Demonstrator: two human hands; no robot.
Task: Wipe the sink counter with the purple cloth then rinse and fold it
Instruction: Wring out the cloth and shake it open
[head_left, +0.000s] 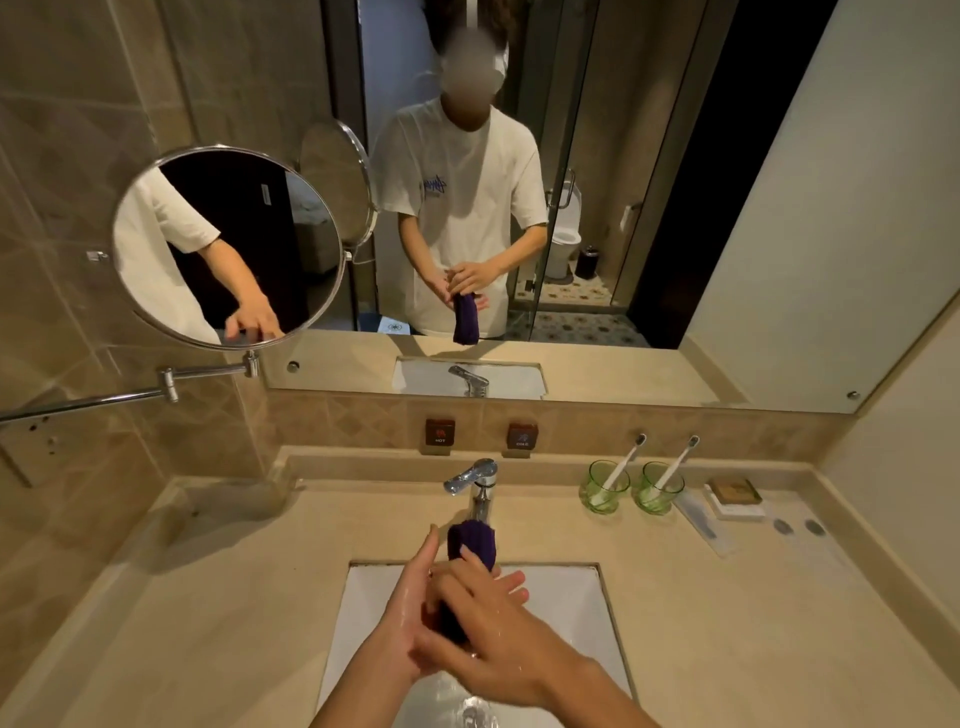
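The purple cloth (472, 543) is rolled into a dark bundle, held over the white sink basin (576, 603) just in front of the chrome faucet (480, 480). My right hand (488, 629) lies over the bundle with its fingers wrapped across it. My left hand (408, 608) is under and to the left of the cloth, fingers straight and pointing toward the faucet, palm pressed against it. The middle of the cloth is hidden between my hands. Both hands look wet. The beige sink counter (223, 597) surrounds the basin.
Two green glasses (605, 488) (660, 488) with toothbrushes stand at the back right, beside small packets and a soap box (735, 493). A round swing-arm mirror (228, 244) juts from the left wall. The wall mirror reflects a person holding the cloth.
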